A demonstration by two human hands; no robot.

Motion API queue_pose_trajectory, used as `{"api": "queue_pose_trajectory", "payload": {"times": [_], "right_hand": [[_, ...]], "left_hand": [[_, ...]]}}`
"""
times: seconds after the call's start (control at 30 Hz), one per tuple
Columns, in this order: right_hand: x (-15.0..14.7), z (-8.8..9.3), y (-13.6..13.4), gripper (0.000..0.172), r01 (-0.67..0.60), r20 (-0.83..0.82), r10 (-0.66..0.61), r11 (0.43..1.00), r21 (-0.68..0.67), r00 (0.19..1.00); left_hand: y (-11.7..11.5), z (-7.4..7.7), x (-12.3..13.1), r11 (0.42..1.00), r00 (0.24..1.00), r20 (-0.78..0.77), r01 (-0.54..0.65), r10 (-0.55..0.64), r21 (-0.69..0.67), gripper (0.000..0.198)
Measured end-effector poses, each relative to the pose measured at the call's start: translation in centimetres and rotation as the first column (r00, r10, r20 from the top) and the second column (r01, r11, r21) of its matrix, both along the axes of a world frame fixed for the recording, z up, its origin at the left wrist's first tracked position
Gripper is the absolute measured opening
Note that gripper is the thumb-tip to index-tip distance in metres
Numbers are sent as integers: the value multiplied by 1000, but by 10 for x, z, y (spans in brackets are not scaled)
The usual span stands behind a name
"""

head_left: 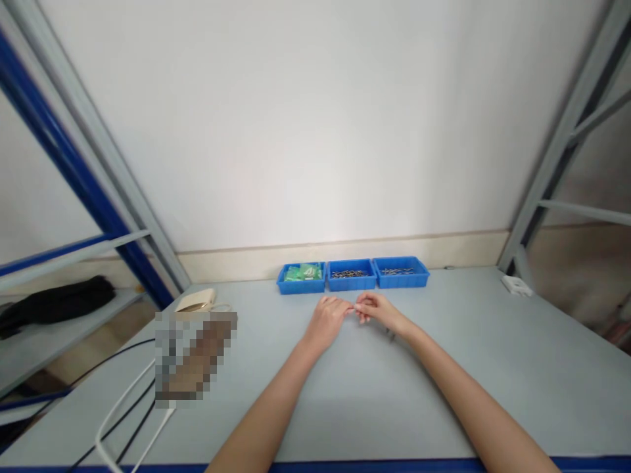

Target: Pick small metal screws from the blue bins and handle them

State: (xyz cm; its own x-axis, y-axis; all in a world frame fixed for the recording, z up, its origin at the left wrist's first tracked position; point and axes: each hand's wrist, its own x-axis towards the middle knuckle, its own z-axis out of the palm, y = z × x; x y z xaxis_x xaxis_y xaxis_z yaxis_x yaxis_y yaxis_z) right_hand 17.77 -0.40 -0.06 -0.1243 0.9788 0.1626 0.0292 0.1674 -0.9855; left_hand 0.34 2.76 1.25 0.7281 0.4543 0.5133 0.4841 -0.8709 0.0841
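Note:
My left hand (327,319) and my right hand (374,309) meet fingertip to fingertip above the middle of the table. Both have their fingers closed in a pinch; whatever lies between them is too small to make out. Just beyond the hands stand three blue bins in a row. Green packets (304,271) fill the left bin (302,288). Small dark, brownish metal pieces (349,274) lie in the middle bin (351,284). Thin silvery metal pieces (397,270) are in the right bin (403,281). Under my right wrist, a small grey item (390,334) shows partly.
At the left, a cream pouch (196,300) lies behind a pixelated brown object (197,358). White and black cables (121,401) run over the left front. A white block (516,285) sits at the far right of the grey table (493,341). Metal frame posts flank the table.

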Motion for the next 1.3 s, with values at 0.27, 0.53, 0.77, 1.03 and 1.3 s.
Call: {"api": "queue_pose_trajectory", "payload": {"times": [0.27,0.53,0.77,1.03,1.3], "right_hand": [[6,3,-4,40,87,135,-95,994,63,986],[4,-3,-4,42,34,190,-42,998,45,981],[3,6,-8,41,-11,92,8,999,37,996],[-2,3,-9,32,149,231,-180,979,142,956],[10,-3,-7,36,190,335,-221,974,125,916]], "left_hand": [[3,-8,8,976,991,137,19,11,-217,28],[1,-7,11,988,993,108,-21,38,-156,21],[7,-10,12,974,978,131,-139,164,-179,25],[5,-9,14,943,971,212,-32,107,-331,25],[-2,-9,14,961,983,177,10,40,-276,16]]}}
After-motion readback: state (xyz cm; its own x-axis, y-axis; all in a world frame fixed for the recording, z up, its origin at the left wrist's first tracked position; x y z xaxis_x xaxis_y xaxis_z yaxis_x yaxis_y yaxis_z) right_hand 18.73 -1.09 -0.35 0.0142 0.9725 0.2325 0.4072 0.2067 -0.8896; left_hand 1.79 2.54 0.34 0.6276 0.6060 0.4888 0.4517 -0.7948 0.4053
